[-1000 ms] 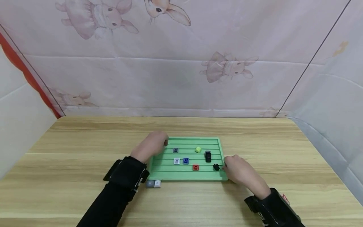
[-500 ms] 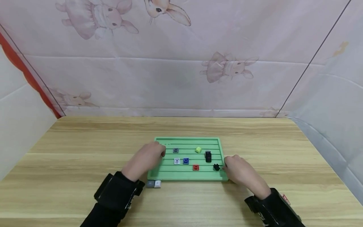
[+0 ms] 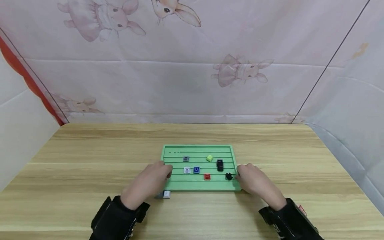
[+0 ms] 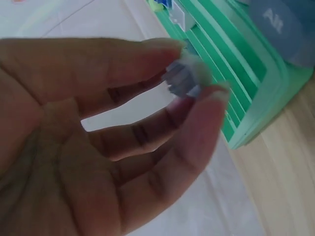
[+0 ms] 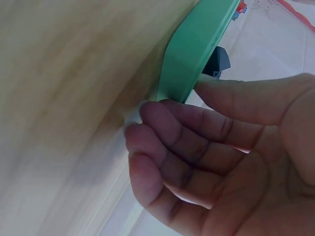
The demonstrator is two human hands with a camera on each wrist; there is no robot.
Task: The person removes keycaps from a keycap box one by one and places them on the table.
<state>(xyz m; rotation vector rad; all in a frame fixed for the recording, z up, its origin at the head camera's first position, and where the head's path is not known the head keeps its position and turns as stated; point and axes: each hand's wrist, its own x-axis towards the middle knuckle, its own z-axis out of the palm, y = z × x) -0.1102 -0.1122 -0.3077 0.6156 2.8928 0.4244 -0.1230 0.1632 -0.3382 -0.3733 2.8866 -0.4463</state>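
Observation:
My left hand [image 3: 150,181] is over the left edge of the green ridged tray [image 3: 204,185]. Between thumb and fingertips it pinches a small pale grey keycap [image 4: 183,77], blurred in the left wrist view and hidden by the hand in the head view. At the tray's right side, my right hand [image 3: 256,183] holds the edge, thumb at the rim and fingers curled against the side wall. Scattered on the tray are a grey keycap [image 3: 186,159], a white one [image 3: 187,170], a blue one [image 3: 196,170] and a red one [image 3: 207,177].
Also on the tray are a yellow-green keycap [image 3: 209,158], a longer black keycap [image 3: 220,165] and a black piece [image 3: 229,176] near my right fingers. A white keycap [image 3: 166,194] and a dark grey Alt keycap [image 4: 276,27] sit at the tray's front left corner. Wooden table [image 3: 90,150] surrounds it.
My left hand has moved back toward me along the tray's left side, uncovering the upper left corner, where small dark marks show. The right hand and tray have stayed put.

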